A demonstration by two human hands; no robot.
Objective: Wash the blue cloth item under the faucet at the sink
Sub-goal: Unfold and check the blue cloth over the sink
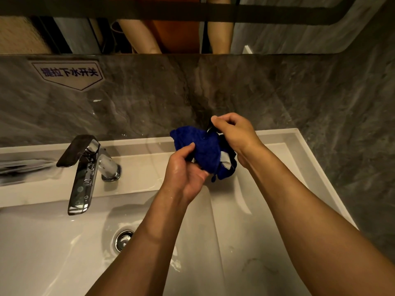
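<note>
Behind the basin I see a grey marbled wall (267, 92) with a wet sheen. On its upper left is a white arrow-shaped sticker (68, 74) pointing down, printed with dark blue Chinese characters. Above the wall runs a mirror (288, 28) with a dark frame, reflecting bare arms and an orange garment. In the basin floor sits a round chrome drain plug (123, 240), beaded with water.

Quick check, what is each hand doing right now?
Left hand: grips the blue cloth from below, thumb on top.
Right hand: pinches the cloth's dark upper edge.
</note>
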